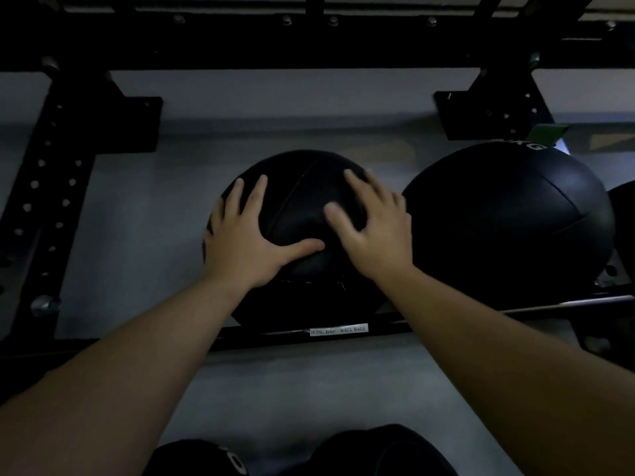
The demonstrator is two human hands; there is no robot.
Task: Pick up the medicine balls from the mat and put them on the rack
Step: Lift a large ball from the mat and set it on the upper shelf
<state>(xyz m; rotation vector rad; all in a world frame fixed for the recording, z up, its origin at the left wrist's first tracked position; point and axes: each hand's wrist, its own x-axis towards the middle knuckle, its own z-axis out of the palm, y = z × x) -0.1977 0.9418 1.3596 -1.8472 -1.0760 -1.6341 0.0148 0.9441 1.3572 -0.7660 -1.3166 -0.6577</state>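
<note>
Head view, looking down on a black steel rack (pixel 309 334) in dim light. 2 black medicine balls sit side by side on the rack's near rail. The centre ball (pixel 302 207) rests against the rail just above a small white label (pixel 338 330) whose print is partly legible as "WALL BALL". The right ball (pixel 508 218) is the larger in view, lies just beside the centre ball, and carries pale lettering near its far edge that is too cut off to read in full. A third dark rounded shape (pixel 623 207) shows at the right edge of the frame, too cropped to identify.

Both bare forearms reach in from the near corners. The left hand (pixel 240 235) lies flat on the left upper surface of the centre ball, fingers spread and thumb stretched toward the middle seam. The right hand (pixel 374 225) lies on the right upper surface of the same ball, fingers splayed and slightly blurred; its outer edge is close to the right ball. Neither hand is clenched: both are open palms pressed on the ball.

A perforated black upright (pixel 44 187) stands at left, and a horizontal beam (pixel 309 53) with bolts crosses the far side. A green tag (pixel 546 132) shows beyond the right ball. Pale grey floor (pixel 309 389) lies under the rack.
</note>
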